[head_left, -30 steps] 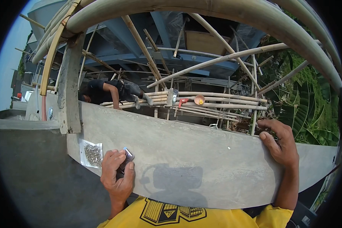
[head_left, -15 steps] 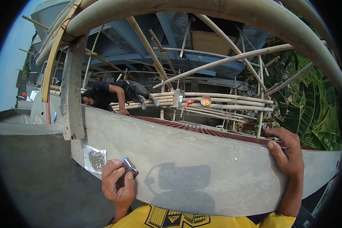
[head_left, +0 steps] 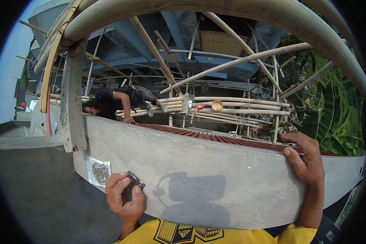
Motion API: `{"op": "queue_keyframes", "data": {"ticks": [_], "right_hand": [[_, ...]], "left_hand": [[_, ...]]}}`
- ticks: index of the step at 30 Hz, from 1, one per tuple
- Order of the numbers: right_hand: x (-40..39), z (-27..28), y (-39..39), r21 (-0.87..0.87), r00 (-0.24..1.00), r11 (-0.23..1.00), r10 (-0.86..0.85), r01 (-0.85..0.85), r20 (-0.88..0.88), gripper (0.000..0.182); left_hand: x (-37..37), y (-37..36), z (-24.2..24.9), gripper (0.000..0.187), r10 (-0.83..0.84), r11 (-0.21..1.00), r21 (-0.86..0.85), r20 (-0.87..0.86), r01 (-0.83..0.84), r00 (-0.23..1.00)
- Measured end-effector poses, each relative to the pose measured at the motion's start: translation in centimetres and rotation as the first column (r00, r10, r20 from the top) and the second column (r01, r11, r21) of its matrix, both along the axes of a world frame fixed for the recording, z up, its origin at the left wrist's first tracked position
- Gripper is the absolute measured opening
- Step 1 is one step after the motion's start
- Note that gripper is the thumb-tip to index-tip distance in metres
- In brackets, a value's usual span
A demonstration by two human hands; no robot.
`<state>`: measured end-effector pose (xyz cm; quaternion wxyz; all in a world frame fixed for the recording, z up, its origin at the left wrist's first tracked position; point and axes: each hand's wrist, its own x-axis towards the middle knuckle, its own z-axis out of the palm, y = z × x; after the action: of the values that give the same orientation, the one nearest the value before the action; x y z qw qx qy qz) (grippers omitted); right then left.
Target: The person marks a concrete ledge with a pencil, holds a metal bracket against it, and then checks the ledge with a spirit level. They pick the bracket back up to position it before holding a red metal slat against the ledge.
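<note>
Ribbed red panel (head_left: 199,135) just beyond the concrete ledge (head_left: 207,162).
Right hand (head_left: 311,162), thumb and fingers apart at the ledge's far edge, seemingly steadying the panel; left hand (head_left: 125,201) clamped on a dark case (head_left: 136,182), likely against slipping.

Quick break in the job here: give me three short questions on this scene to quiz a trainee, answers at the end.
1. The left hand holds: A) a hammer; B) a small dark object; C) a paintbrush.
2. True or false: the clear bag of small metal pieces lies on the concrete ledge, nearer the right hand than the left.
3. Fill in: from the wearer's view, the red tool lies just to the ___ of the round orange bowl.
Key: 1 B; 2 false; 3 left.
</note>
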<state>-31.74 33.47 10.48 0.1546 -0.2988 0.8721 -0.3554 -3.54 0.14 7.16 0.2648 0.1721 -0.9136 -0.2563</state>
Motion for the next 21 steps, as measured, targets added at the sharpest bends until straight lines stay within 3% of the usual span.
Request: {"op": "queue_keyframes", "data": {"ticks": [2, 3, 6, 8, 11, 21], "right_hand": [[0.0, 0.0, -0.1, -0.004, 1.000, 1.000, -0.010, 0.010, 0.011, 0.031], [0.0, 0.0, -0.1, -0.005, 1.000, 1.000, -0.011, 0.011, 0.012, 0.031], [0.0, 0.1, -0.2, 0.001, 1.000, 1.000, -0.016, 0.016, 0.019, 0.031], [0.1, 0.1, -0.2, 0.012, 1.000, 1.000, -0.006, 0.006, -0.015, 0.031], [0.1, 0.0, -0.1, 0.003, 1.000, 1.000, -0.007, 0.007, -0.004, 0.031], [0.0, -0.2, 0.0, 0.002, 1.000, 1.000, -0.005, 0.005, -0.002, 0.032]], "left_hand": [[-0.1, 0.7, 0.0, 0.031, 0.142, 0.970, 0.200, -0.025, -0.134, 0.990], [-0.1, 0.6, -0.1, 0.031, 0.141, 0.971, 0.200, -0.024, -0.134, 0.990], [-0.1, 0.2, 0.0, 0.030, 0.122, 0.983, 0.140, -0.009, -0.119, 0.993], [-0.4, 0.0, 0.3, 0.028, 0.024, 0.999, 0.040, 0.020, -0.024, 1.000], [-1.2, 0.3, 0.7, 0.035, 0.050, 0.998, -0.026, 0.023, -0.049, 0.998], [-1.4, 0.3, 0.7, 0.038, 0.058, 0.997, -0.043, 0.031, -0.056, 0.998]]}}
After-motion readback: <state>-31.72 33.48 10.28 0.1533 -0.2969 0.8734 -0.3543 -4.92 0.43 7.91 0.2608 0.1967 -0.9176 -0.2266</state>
